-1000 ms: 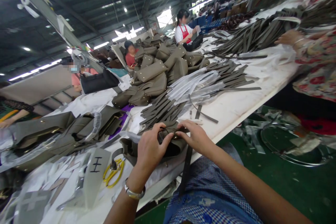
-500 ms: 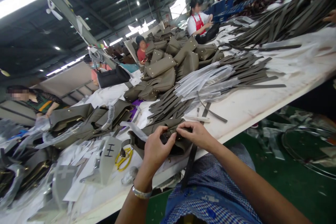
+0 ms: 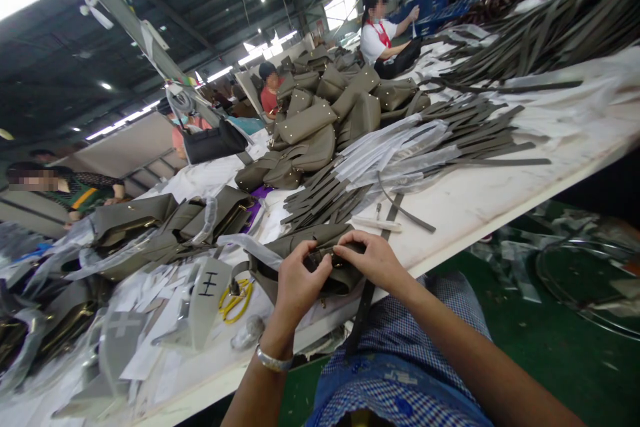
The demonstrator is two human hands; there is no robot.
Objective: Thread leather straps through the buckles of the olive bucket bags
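Presently, I am working from the head camera, the only view feeding me. An olive-grey soft leather bag (image 3: pixel 345 281) is lying at the near edge of the long white table (image 3: pixel 453 199), directly under both hands. One small gold-coloured metal fitting (image 3: pixel 323 302) is showing low on its near side. The left hand (image 3: pixel 299 275) is holding the bag's upper part, thumb and forefinger bending into an arch against the leather. The right hand (image 3: pixel 373 256) is pinching at the upper part, its thumb and forefinger tips nearly meeting; whether they are gripping leather alone or some hardware, I cannot tell.

A translucent plastic-wrapped strip (image 3: pixel 260 252) is jutting beside the left hand, a long dark strap (image 3: pixel 364 301) is hanging over the table edge, and a yellow-handled tool (image 3: pixel 245 300) is resting near the left wrist.

For good handling, I am advising light, even pressure: the soft wall is probably flexing. I am reserving the left for bracing, the right for fine alignment, and guarding against nail scratches and strap drag.
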